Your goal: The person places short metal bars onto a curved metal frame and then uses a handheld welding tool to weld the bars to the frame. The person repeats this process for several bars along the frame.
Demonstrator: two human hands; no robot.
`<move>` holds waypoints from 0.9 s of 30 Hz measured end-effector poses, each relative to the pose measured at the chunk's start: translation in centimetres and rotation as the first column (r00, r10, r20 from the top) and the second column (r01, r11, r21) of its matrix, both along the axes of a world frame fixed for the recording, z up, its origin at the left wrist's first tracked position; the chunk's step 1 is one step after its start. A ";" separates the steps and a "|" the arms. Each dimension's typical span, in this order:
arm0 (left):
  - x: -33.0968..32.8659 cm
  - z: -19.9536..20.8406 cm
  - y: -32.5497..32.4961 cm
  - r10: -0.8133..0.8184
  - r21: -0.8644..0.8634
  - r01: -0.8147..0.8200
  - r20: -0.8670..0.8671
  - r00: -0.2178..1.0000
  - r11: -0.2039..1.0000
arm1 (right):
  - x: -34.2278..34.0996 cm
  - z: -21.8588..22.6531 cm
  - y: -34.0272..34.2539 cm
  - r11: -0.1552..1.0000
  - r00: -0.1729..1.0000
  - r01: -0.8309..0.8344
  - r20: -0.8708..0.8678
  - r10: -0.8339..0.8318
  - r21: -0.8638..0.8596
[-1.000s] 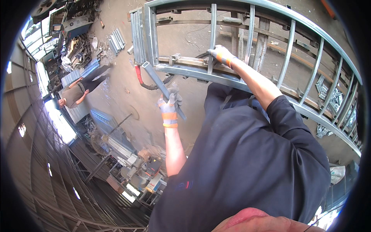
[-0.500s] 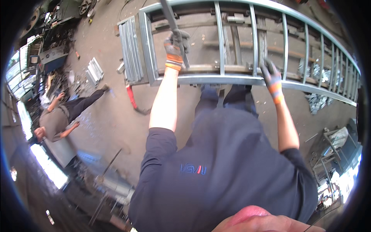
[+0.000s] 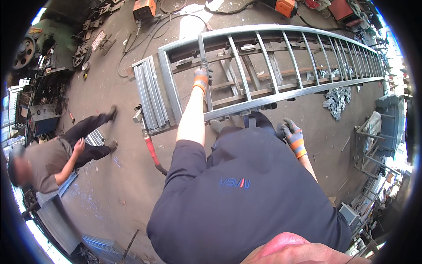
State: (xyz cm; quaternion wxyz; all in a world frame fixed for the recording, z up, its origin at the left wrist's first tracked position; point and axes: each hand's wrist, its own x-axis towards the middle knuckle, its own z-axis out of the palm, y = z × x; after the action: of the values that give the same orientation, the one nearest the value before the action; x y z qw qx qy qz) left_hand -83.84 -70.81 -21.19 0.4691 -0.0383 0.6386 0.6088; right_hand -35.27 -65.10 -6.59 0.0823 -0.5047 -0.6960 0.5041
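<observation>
Your gloved right hand is nearest, at one o'clock; it stays clear of the ladder-like metal frame, and its fingers are loosely bent with gaps between them. The frame extends from eleven to two o'clock in front of you. Well apart from the right one, at eleven o'clock, your gloved left hand is closed around a metal bar. This bar lies across the frame, near its left end; whether both bar ends touch it, I cannot tell. Between ten and eleven, metal channels lie side by side, just beside that end. Farther, near two o'clock, is a heap of small metal pieces. At nine o'clock there is a co-worker, and farthest, at eleven, an orange machine.
</observation>
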 end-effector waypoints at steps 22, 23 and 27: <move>1.2 -8.2 3.0 -0.007 0.055 0.023 -0.280 0.960 0.998 | -1.7 2.7 -1.9 0.974 0.987 -0.134 0.107 0.116 0.183; 1.4 -8.6 3.0 0.006 0.007 -0.004 -0.285 0.958 1.000 | -1.5 2.4 -1.8 0.973 0.988 -0.142 0.090 0.128 0.181; 1.9 -7.6 1.2 0.087 -0.044 -0.083 0.101 0.991 0.996 | -0.7 1.3 -1.2 0.981 0.995 -0.095 0.015 0.094 0.167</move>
State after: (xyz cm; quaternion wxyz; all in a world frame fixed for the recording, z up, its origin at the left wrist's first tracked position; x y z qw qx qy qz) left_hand -81.93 -69.61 -28.75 0.4742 -0.1061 0.6234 0.6126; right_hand -35.99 -66.25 -5.34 0.0977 -0.4641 -0.7594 0.4455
